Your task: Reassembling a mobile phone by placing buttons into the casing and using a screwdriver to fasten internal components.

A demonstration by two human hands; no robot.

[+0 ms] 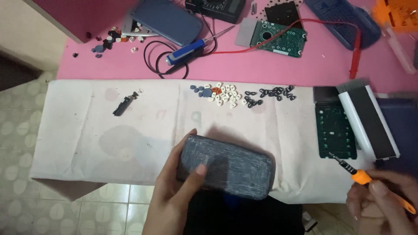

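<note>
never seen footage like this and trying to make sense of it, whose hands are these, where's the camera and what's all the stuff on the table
There is one picture, taken by a camera worn on a person's head, looking down at their own two bare hands. No machine is involved.

The left hand holds a dark grey rounded case, a back cover of some small device, scuffed on its surface. The right hand grips an orange-handled screwdriver, its tip near a green circuit board.

Both work over a white cloth laid on a pink table. On the cloth lie little white, blue and orange keys, small black keys and a small black part. Farther back are another circuit board, a blue pen-shaped tool and wires.
</note>
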